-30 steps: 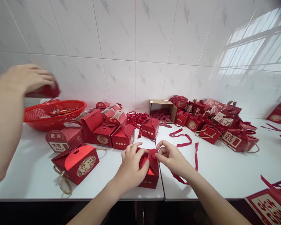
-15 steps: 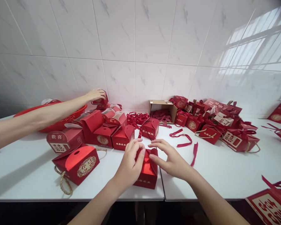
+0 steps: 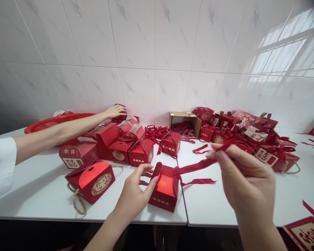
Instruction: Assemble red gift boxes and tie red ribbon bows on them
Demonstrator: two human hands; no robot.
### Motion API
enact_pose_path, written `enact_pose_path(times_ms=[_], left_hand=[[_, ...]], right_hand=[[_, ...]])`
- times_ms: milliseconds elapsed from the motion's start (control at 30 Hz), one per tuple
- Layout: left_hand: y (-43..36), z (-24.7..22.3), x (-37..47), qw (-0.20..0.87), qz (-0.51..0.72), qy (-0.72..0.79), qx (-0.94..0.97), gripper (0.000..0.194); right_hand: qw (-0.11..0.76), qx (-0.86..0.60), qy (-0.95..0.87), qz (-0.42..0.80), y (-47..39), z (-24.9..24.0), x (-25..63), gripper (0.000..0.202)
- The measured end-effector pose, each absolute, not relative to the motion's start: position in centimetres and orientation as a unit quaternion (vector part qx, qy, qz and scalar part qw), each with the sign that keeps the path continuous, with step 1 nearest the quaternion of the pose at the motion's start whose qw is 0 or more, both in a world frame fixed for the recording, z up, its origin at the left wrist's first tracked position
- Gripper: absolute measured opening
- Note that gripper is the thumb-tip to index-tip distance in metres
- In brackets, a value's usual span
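Observation:
A small red gift box (image 3: 163, 197) with gold lettering stands near the table's front edge. My left hand (image 3: 136, 190) holds it by the raised left flap, thumb on the near side and fingers partly hidden behind. Raised to the right, my right hand (image 3: 247, 177) pinches one end of a dark red ribbon (image 3: 195, 166) between thumb and fingers. The ribbon stretches across to the box's right flap, and its other tail hangs loose over the white table (image 3: 206, 205).
Left stand a box with a rope handle (image 3: 92, 184) and several open boxes (image 3: 141, 153). A co-worker's hand (image 3: 116, 111) reaches over them, past a red basket (image 3: 32, 128). Behind lie loose ribbons (image 3: 157, 131) and a cardboard box (image 3: 183, 114). Finished-looking boxes (image 3: 270, 157) pile up right.
My right hand has moved off the box, up and to the right, drawing the ribbon out with it. My left hand has shifted to the left flap. The view has turned slightly.

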State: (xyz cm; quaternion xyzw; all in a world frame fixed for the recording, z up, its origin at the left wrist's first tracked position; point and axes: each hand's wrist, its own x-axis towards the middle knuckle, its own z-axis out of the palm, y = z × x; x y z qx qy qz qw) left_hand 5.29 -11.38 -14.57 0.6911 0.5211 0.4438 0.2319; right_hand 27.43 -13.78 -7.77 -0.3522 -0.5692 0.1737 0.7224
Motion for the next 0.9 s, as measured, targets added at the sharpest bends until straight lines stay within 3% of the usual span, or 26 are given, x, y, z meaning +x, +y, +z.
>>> enact_pose_path(times_ms=[200,333,667,900], left_hand=[[-11.1,-15.9,5.2,0.33,0.548,0.52,0.566,0.03],[-11.1,-16.2,5.2,0.35,0.572,0.513,0.536,0.033],[-11.4,-16.5,5.5,0.365,0.58,0.499,0.53,0.032],[-12.0,-16.2,5.9,0.366,0.568,0.493,0.548,0.032]], right_hand=[[0.507,-0.397,-0.755,0.124,-10.2,-11.0,23.6,0.016],[0.42,-0.411,-0.8,0.121,-8.8,-13.1,21.8,0.019],[0.32,-0.45,-0.829,0.09,-9.0,-12.8,21.6,0.021],[0.309,-0.452,-0.832,0.087,-9.3,-12.2,21.2,0.022]])
